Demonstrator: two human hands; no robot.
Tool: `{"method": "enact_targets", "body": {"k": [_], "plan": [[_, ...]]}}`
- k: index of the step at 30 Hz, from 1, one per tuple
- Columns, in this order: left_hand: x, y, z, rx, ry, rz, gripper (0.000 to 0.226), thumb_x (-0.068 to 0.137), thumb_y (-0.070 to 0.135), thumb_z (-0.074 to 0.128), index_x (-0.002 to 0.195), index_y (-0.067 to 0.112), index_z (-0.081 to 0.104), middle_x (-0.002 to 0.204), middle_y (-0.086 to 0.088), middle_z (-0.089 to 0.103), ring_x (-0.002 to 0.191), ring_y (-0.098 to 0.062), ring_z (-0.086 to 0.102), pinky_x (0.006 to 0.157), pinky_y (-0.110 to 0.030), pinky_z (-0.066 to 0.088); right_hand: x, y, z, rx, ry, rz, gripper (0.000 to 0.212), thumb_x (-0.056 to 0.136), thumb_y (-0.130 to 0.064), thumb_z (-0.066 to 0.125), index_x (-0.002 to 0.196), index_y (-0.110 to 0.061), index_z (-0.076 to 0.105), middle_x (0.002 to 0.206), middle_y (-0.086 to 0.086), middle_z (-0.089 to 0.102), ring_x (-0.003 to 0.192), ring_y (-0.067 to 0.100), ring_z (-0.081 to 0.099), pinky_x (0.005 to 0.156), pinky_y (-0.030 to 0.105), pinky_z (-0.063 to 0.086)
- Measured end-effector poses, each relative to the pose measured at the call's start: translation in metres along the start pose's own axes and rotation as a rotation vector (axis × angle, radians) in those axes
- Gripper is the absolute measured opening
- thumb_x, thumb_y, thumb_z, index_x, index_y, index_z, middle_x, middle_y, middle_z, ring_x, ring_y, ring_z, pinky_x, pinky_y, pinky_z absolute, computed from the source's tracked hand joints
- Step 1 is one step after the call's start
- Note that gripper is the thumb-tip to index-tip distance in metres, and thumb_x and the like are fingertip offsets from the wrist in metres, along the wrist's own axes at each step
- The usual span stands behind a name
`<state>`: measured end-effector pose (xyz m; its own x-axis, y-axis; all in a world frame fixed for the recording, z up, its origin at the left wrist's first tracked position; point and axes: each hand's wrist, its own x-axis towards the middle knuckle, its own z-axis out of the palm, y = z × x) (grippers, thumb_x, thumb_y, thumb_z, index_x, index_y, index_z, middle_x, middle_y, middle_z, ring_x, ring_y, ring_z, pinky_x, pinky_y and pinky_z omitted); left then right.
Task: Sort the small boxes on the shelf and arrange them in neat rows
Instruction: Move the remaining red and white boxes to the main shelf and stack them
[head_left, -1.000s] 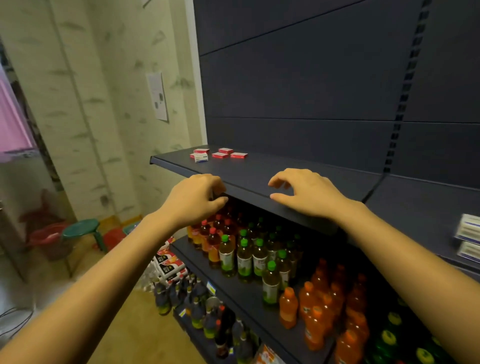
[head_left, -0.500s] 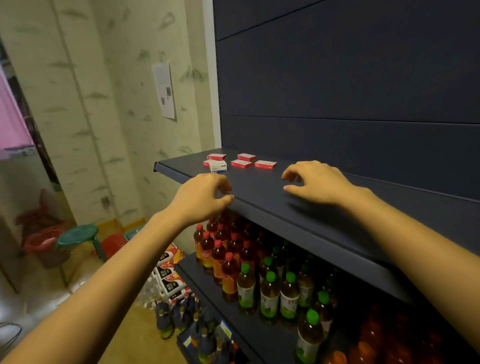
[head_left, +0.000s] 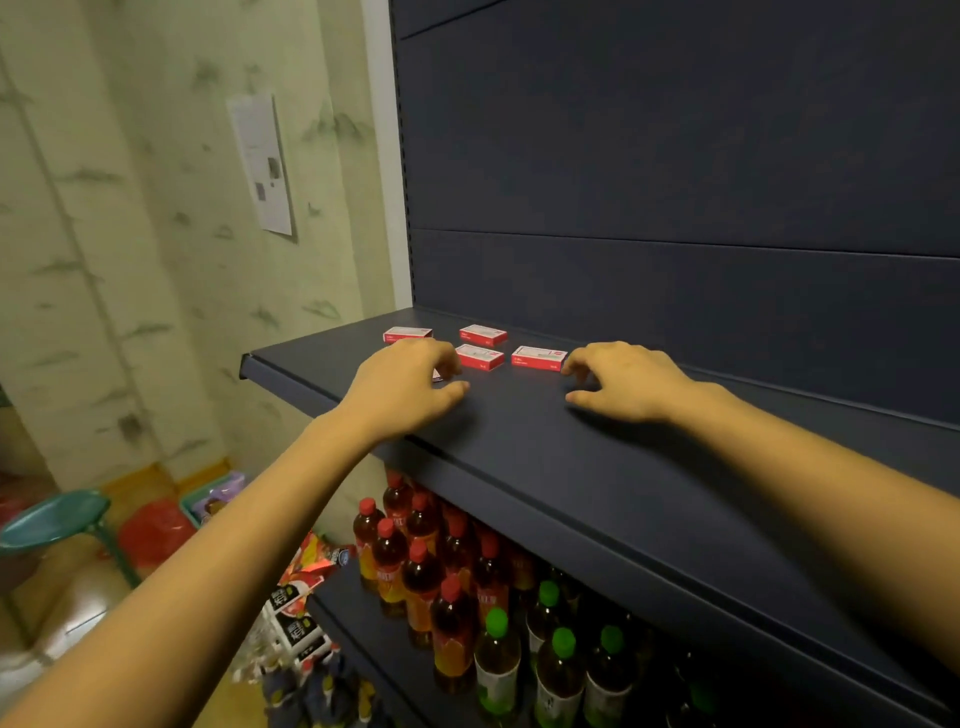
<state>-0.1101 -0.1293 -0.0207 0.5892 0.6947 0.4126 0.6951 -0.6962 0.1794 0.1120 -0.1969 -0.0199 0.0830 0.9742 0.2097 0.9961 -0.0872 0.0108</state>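
Red-and-white small boxes (head_left: 480, 357): lying flat near the shelf's (head_left: 571, 467) left end. Covering a fifth box (head_left: 437, 376) with left hand (head_left: 405, 389), fingers (head_left: 441, 359) curled, grip unclear. Resting right hand (head_left: 628, 379) just beside rightmost box (head_left: 537, 358), loosely curled, holding nothing.

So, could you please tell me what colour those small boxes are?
Small boxes: red and white, head view.

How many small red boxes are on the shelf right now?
4 in plain view: back-left box, back-middle box, front-middle box, front-right box by the right hand. The left hand may hide a fifth.
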Motion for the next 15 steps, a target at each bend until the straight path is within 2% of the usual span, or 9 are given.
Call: {"method": "enact_targets", "body": {"k": [6, 9, 11, 13, 15], "plan": [[0.045, -0.04, 0.011, -0.044, -0.029, 0.061, 0.026, 0.087, 0.034, 0.056, 0.105, 0.017, 0.063, 0.109, -0.001, 0.065, 0.094, -0.018, 0.058, 0.081, -0.033, 0.05, 0.047, -0.006, 0.013, 0.062, -0.029, 0.152, 0.051, 0.089, -0.041, 0.055, 0.132, -0.017, 0.043, 0.133, 0.004, 0.049, 0.117, 0.022, 0.05, 0.08, 0.032, 0.042], [0.069, -0.06, 0.011, -0.045, -0.044, 0.108, 0.025, 0.087, 0.035, 0.056, 0.105, 0.019, 0.063, 0.109, 0.001, 0.065, 0.096, -0.017, 0.058, 0.084, -0.035, 0.049, 0.069, -0.007, 0.021, 0.087, -0.087, 0.227, 0.064, 0.088, -0.043, 0.057, 0.139, -0.013, 0.034, 0.141, 0.007, 0.041, 0.125, 0.025, 0.043, 0.095, 0.038, 0.043], [0.082, -0.071, 0.012, -0.038, -0.05, 0.152, 0.026, 0.087, 0.036, 0.056, 0.105, 0.019, 0.062, 0.11, 0.002, 0.064, 0.095, -0.015, 0.056, 0.079, -0.031, 0.045, 0.081, -0.006, 0.027, 0.124, -0.141, 0.266, 0.071, 0.089, -0.042, 0.056, 0.144, -0.011, 0.025, 0.147, 0.01, 0.034, 0.132, 0.027, 0.037, 0.106, 0.041, 0.037], [0.092, -0.082, 0.015, -0.038, -0.054, 0.198, 0.027, 0.088, 0.037, 0.055, 0.106, 0.019, 0.062, 0.111, 0.002, 0.063, 0.089, -0.011, 0.051, 0.074, -0.027, 0.042, 0.089, -0.006, 0.034, 0.155, -0.179, 0.297, 0.068, 0.091, -0.041, 0.052, 0.145, -0.01, 0.025, 0.146, 0.011, 0.034, 0.132, 0.027, 0.036, 0.11, 0.039, 0.033], [0.101, -0.093, 0.018, -0.043, -0.07, 0.234, 0.027, 0.088, 0.037, 0.055, 0.107, 0.019, 0.062, 0.112, 0.002, 0.063, 0.087, -0.009, 0.048, 0.074, -0.027, 0.043, 0.095, -0.006, 0.039, 0.165, -0.181, 0.338, 0.058, 0.093, -0.041, 0.05, 0.14, -0.011, 0.034, 0.139, 0.012, 0.039, 0.125, 0.026, 0.042, 0.106, 0.037, 0.035]]}}
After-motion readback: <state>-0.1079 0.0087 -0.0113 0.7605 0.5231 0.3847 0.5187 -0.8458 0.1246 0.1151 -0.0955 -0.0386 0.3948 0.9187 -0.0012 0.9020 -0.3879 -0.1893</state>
